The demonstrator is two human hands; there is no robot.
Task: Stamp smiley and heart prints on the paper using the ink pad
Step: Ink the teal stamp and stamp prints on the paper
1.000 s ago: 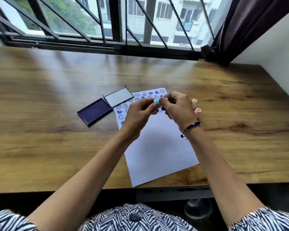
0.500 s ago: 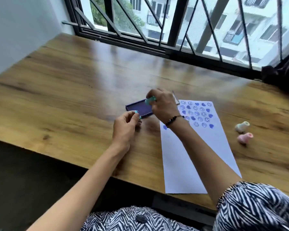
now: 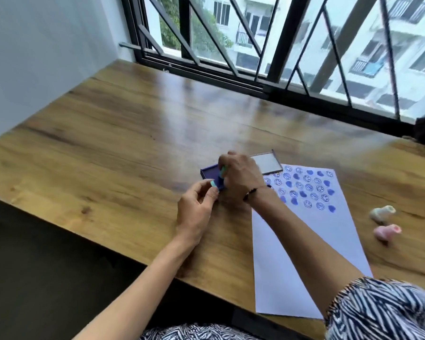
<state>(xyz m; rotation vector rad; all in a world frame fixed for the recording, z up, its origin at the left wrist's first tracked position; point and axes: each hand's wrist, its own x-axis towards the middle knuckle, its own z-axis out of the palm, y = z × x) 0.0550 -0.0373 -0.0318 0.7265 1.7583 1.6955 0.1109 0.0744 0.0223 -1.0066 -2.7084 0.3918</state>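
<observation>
Head view: ink pad (image 3: 210, 173) under right hand (image 3: 241, 176).

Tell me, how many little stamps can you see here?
3. A teal stamp is in the right hand, pressed on the ink pad. A cream stamp and a pink stamp lie right of the paper. Others may be hidden.

One head-worn wide-angle view looks forward and down from above the seated person's chest, tilted and turned leftward, close over the wooden worktop (image 3: 108, 148). It faces the barred window (image 3: 280, 45) beyond, with both forearms reaching in from the bottom edge.
</observation>
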